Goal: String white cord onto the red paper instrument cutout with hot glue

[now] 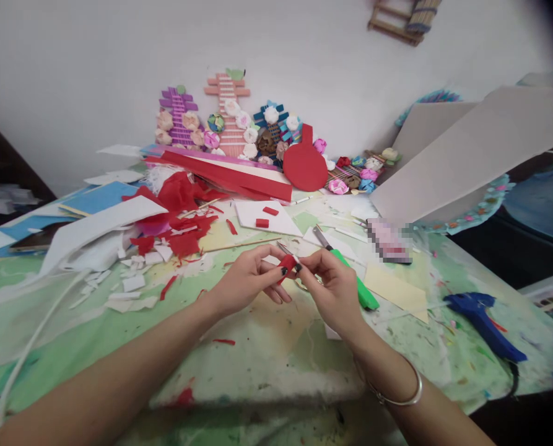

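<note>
Head view: a big table (295,365) is covered with a green and white cloth that is marked with paint. Big pale boards (466,148) are seen leaning at the back right. By the wall, stick shapes (230,118) are dotted with paper flowers. The left hand (251,275) and the right hand (334,285) are held up over the middle of the table. Long red strips (225,176) are laid across the back, and torn red scraps (183,198) are heaped in front of them. A round red shape with a handle (304,166) is propped beside the strips. A blue glue gun (485,325) is set down on the right side. A green cutter (364,294) is partly hidden by the right hand, and a pink phone (390,240) is seen behind it. Two little red blocks (262,223) are placed on a white sheet (248,214). The small red piece (286,266) is pinched by the fingers of both hands, right in the middle. A silver bangle (415,387) is worn on the right wrist.
</note>
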`<state>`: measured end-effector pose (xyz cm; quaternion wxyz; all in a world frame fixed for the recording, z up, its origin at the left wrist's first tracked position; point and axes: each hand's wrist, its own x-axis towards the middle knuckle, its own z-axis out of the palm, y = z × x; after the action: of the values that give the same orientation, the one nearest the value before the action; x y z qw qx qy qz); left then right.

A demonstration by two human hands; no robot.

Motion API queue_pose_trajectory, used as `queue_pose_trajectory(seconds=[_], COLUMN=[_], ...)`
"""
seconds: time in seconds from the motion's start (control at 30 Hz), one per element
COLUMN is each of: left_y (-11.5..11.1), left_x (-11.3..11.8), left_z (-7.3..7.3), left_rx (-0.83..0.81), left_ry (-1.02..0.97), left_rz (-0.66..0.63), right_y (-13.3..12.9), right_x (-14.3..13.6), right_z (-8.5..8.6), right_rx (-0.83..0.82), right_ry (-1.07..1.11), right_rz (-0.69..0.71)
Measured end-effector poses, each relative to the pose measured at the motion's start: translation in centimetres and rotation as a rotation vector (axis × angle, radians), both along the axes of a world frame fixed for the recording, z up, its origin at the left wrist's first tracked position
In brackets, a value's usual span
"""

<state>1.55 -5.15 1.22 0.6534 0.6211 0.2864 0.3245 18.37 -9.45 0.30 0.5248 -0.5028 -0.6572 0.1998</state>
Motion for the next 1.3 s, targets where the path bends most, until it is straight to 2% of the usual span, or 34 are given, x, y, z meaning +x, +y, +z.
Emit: queue_pose_trajectory(seconds=[0.3, 0.43, 0.53, 0.73, 0.83, 1.0, 1.17, 1.3], left_y=[-0.1, -0.2, -0.3, -0.3, -0.3, -0.4, -0.5, -0.5], left_x=[0.1, 0.1, 0.1, 0.0, 0.0, 0.1, 0.2, 0.1], left_z=[0.0, -0.3, -0.8, -2.0, -2.3, -2.3, -2.1, -2.3], left_rx=[-0.042, 0.021, 0.221, 0.901, 1.081, 1.252, 1.269, 1.250], left_ry=[0.001, 0.032, 0.113, 0.452, 0.549, 0.584, 0.609, 0.615], left_rz=[0.002, 0.035, 0.089, 0.337, 0.397, 0.408, 0.378, 0.374], right_y=[0.0, 0.0, 0.2, 0.5, 0.7, 1.0, 1.1, 1.0], right_x=[-0.2, -0.2, -0.2, -0.6, -0.8, -0.7, -0.6, -0.4], right_z=[0.3, 0.1, -0.1, 0.2, 0.3, 0.0, 0.0, 0.0], right_rx=[0.062, 0.009, -0.112, -0.280, -0.343, -0.408, -0.409, -0.418], right_ry=[-0.072, 0.000, 0.155, 0.410, 0.484, 0.540, 0.524, 0.563], right_rz=[-0.010, 0.015, 0.073, 0.158, 0.177, 0.180, 0.179, 0.229])
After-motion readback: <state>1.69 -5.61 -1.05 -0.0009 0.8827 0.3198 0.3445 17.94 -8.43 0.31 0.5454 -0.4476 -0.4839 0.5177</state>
